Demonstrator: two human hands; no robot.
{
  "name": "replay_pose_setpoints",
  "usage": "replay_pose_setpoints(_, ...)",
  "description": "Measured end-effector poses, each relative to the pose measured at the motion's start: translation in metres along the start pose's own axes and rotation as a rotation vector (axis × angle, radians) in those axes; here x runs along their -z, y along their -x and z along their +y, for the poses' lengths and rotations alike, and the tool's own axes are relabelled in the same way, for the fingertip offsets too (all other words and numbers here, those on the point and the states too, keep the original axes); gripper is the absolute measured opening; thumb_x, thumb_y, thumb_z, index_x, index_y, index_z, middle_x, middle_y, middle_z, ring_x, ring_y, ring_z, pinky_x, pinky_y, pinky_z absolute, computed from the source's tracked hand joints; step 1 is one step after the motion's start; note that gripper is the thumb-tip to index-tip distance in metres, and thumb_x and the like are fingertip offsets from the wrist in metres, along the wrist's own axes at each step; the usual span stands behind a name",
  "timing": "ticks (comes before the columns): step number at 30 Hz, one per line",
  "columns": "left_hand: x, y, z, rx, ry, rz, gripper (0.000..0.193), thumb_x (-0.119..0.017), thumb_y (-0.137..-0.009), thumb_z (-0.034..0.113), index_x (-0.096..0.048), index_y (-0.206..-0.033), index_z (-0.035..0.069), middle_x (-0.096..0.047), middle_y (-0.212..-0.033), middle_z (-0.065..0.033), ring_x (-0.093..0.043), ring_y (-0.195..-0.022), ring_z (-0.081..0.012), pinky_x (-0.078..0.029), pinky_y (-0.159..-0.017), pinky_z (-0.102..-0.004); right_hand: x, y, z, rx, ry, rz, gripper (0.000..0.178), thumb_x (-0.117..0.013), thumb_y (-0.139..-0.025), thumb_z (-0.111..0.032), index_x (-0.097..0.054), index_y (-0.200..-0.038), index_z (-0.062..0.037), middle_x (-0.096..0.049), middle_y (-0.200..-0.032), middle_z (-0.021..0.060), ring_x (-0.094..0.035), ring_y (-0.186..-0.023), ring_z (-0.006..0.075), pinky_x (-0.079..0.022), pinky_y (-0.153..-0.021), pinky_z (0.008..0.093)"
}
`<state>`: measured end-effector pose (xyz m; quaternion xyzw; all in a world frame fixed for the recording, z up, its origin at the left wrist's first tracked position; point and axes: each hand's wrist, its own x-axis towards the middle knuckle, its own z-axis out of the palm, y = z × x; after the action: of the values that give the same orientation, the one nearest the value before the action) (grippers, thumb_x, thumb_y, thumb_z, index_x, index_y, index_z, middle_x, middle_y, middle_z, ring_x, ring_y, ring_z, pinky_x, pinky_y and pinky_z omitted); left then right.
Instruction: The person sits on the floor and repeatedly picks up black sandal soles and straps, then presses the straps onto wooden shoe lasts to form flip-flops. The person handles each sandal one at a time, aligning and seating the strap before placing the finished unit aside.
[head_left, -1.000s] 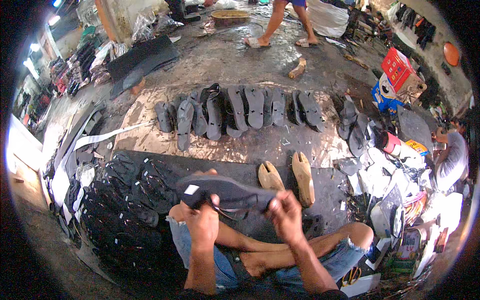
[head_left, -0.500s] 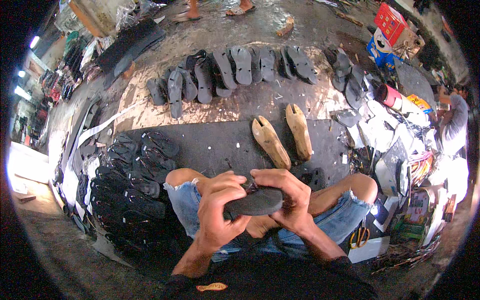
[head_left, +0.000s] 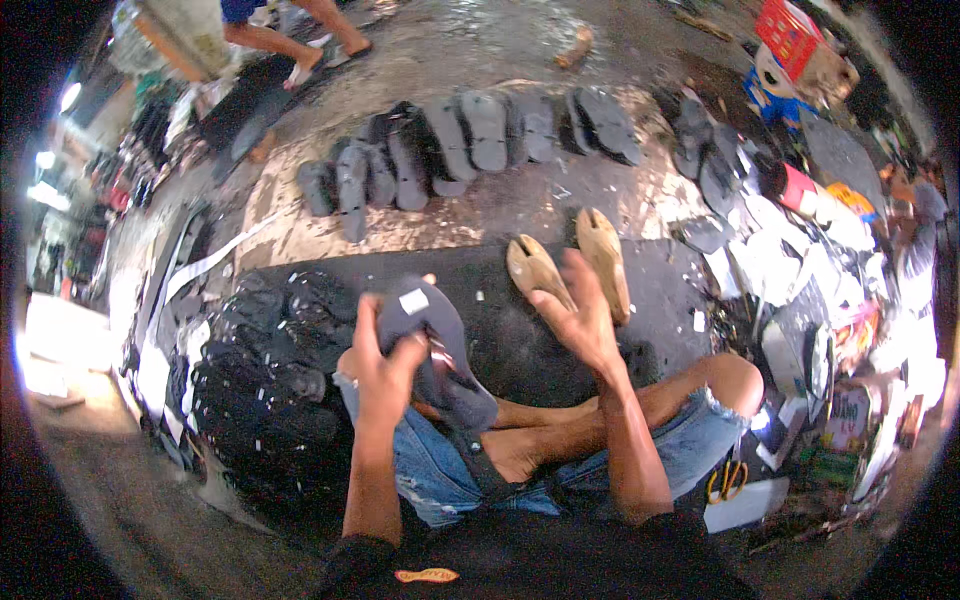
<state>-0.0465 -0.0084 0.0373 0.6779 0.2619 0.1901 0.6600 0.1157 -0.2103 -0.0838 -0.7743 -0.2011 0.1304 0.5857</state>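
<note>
A dark grey flip-flop is held up in front of me, with my left hand closed on its left side. Its strap shows as a dark patch across the sole, and a small white label sits near its upper end. My right hand is off the flip-flop, fingers spread and somewhat blurred, in front of the wooden shoe lasts. One wooden last lies partly behind that hand; the other last is just to its right. Both rest on a black mat.
Beyond the mat stands a row of grey sandal soles. Black flip-flops are heaped at my left. Yellow-handled scissors and scraps lie at my right. A passing person's legs show at the far left.
My right hand has let go of the flip-flop and moved up and right. The left hand has swung the flip-flop upright, to the left. The passer-by's legs have shifted left.
</note>
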Motion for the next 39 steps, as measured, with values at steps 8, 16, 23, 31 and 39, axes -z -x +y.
replay_pose_setpoints(8, 0.036, -0.077, -0.046, 0.053, 0.730, 0.016, 0.053, -0.056, -0.091, 0.003, -0.056, -0.144, 0.000, -0.068, -0.139, -0.0222, -0.067, -0.130, -0.0395, -0.056, -0.110, -0.0524, 0.010, 0.044, 0.020, -0.329, -0.447, -0.186, 0.079, -0.070, -0.100, -0.015, -0.035, -0.169, -0.0023, -0.050, -0.165, 0.0164, -0.050, -0.149, 0.0273, -0.042, -0.123, 0.0406)
replay_pose_setpoints(16, 0.085, -0.093, -0.055, 0.043, 0.718, 0.073, 0.062, -0.056, -0.090, 0.008, -0.051, -0.152, 0.002, -0.066, -0.137, -0.0232, -0.070, -0.120, -0.0411, -0.061, -0.102, -0.0619, 0.049, 0.126, -0.128, 0.311, 0.269, -0.350, 0.075, -0.074, -0.078, -0.016, -0.060, -0.150, 0.0017, -0.058, -0.152, 0.0291, -0.059, -0.139, 0.0462, -0.048, -0.117, 0.0511)
replay_pose_setpoints(23, 0.003, -0.029, -0.019, 0.012, 0.748, -0.059, 0.068, -0.057, -0.105, 0.013, -0.035, -0.169, 0.025, -0.059, -0.149, -0.0264, -0.062, -0.135, -0.0434, -0.058, -0.105, -0.0645, -0.001, 0.145, -0.089, 0.047, -0.294, -0.205, 0.068, -0.068, -0.087, -0.012, -0.056, -0.152, 0.0024, -0.057, -0.156, 0.0254, -0.050, -0.149, 0.0405, -0.036, -0.126, 0.0519)
replay_pose_setpoints(31, -0.013, -0.017, -0.011, 0.060, 0.643, -0.108, 0.066, -0.063, -0.110, 0.020, -0.034, -0.169, 0.021, -0.063, -0.147, -0.0259, -0.066, -0.131, -0.0371, -0.056, -0.110, -0.0525, -0.014, 0.138, -0.091, 0.113, -0.306, -0.140, 0.068, -0.066, -0.090, -0.004, -0.052, -0.157, 0.0039, -0.050, -0.163, 0.0268, -0.044, -0.155, 0.0413, -0.029, -0.130, 0.0523)
replay_pose_setpoints(39, -0.034, 0.029, -0.080, 0.350, 0.847, 0.002, 0.064, -0.055, -0.112, 0.046, -0.040, -0.164, 0.012, -0.060, -0.150, -0.0160, -0.059, -0.138, -0.0269, -0.050, -0.116, -0.0483, -0.030, 0.131, -0.071, 0.222, -0.048, -0.113, 0.074, -0.075, -0.086, -0.011, -0.056, -0.157, -0.0080, -0.042, -0.165, 0.0278, -0.045, -0.150, 0.0491, -0.035, -0.127, 0.0570)
